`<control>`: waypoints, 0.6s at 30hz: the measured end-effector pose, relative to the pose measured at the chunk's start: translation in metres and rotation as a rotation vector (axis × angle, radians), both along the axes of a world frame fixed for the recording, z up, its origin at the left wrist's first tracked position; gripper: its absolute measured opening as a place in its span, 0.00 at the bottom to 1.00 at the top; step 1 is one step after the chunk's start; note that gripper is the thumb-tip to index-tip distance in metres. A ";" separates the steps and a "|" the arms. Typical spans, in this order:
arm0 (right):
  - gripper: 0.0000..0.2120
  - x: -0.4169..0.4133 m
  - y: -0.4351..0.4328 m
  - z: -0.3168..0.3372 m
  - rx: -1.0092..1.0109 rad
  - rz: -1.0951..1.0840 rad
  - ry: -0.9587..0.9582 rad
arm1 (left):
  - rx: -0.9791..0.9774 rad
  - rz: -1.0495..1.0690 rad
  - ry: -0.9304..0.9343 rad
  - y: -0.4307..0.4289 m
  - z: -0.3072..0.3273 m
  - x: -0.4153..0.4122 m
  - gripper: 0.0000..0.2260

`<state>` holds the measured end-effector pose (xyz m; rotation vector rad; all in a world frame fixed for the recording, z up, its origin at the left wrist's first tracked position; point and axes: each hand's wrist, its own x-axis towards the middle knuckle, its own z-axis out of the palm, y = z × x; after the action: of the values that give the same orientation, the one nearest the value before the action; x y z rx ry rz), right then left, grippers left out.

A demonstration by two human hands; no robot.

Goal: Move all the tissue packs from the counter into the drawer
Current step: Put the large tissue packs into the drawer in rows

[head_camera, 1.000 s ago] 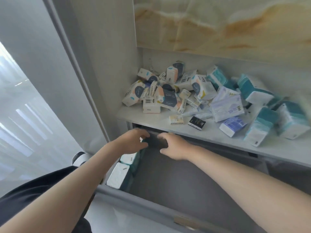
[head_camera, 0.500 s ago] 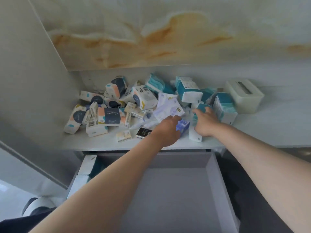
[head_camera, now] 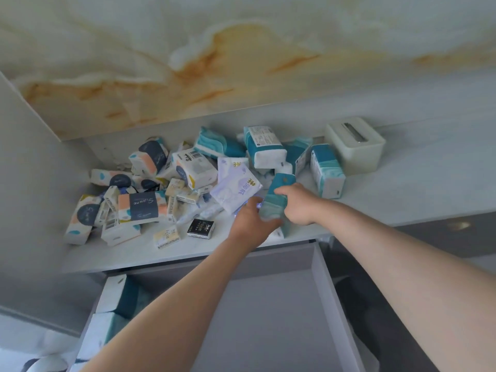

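Teal, glossy, rectangular tissue pack (head_camera: 280,187) gripped by right hand (head_camera: 298,206).

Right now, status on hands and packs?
Right hand grips teal pack at counter edge. Left hand over purple pack, grip unclear. Drawer open below, unobstructed.

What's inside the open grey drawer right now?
At least two white-and-teal tissue packs lie against the left wall of the open grey drawer. The visible floor beside them is bare. The left forearm covers part of the floor, and the near end is out of frame.
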<state>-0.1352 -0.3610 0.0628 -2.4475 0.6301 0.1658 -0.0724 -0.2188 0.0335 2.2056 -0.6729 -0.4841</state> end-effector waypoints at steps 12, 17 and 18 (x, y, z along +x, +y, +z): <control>0.38 -0.019 0.022 0.022 0.447 -0.048 -0.068 | -0.382 0.134 0.467 0.103 0.035 0.017 0.11; 0.19 -0.005 0.059 0.023 0.422 0.154 -0.060 | -0.085 -0.078 0.373 0.176 0.026 0.030 0.23; 0.18 0.000 0.071 0.022 0.418 0.189 -0.070 | 0.007 -0.142 0.321 0.189 0.025 0.030 0.25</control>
<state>-0.1357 -0.2899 0.0846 -2.0927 0.2952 0.2578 -0.0428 -0.0301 0.0580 2.0309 -0.6548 -0.8924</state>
